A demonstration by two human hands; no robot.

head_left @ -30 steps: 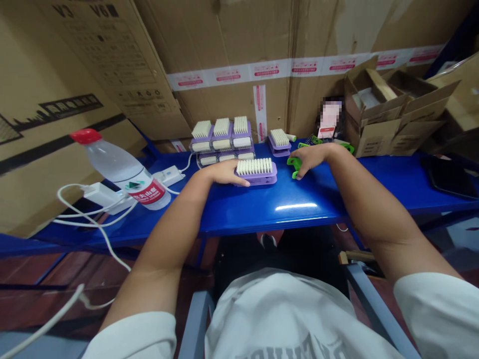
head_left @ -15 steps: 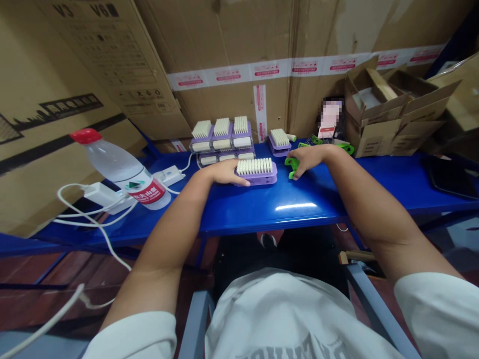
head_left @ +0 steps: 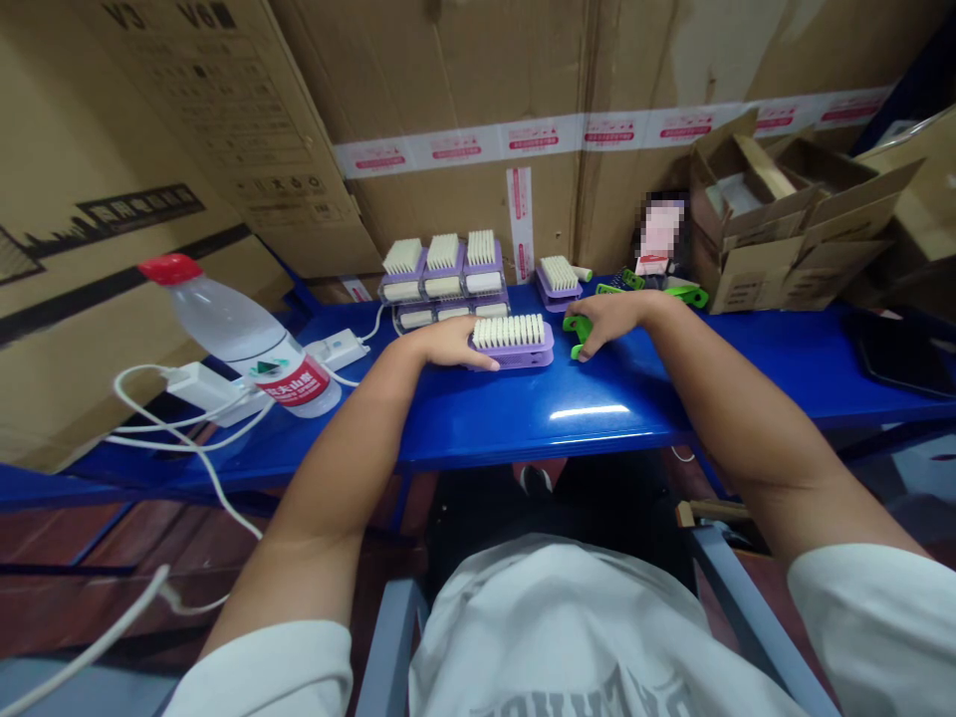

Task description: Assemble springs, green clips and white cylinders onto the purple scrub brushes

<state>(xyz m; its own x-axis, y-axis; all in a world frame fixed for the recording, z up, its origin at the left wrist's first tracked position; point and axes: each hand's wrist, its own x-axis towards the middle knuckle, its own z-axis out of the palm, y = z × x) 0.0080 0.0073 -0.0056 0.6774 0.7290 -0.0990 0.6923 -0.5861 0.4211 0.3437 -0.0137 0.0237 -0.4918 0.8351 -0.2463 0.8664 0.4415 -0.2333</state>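
My left hand [head_left: 450, 343] is closed round the left end of a purple brush [head_left: 515, 344] with cream bristles facing up, low over the blue table. In my right hand [head_left: 610, 317] is a bright green plastic bracket-like piece [head_left: 577, 334], gripped between thumb and fingers just right of the brush. Part of the green piece is covered by that hand. Behind my left hand stand stacked purple brushes [head_left: 446, 261] with cream bristles and pale rollers. Another purple brush [head_left: 558, 279] sits farther back, between my hands, beside a small cream roller with a green end.
A water bottle [head_left: 254, 344] with a red cap leans at left, near a white power strip [head_left: 216, 390] and cables. Back right are more green parts [head_left: 685, 295], a phone [head_left: 661, 234] and an open cardboard box [head_left: 769, 259]. A dark flat device [head_left: 907, 349] lies far right.
My right hand has shifted slightly left with the green piece, closer to the purple brush. My left hand and its brush have stayed nearly still.
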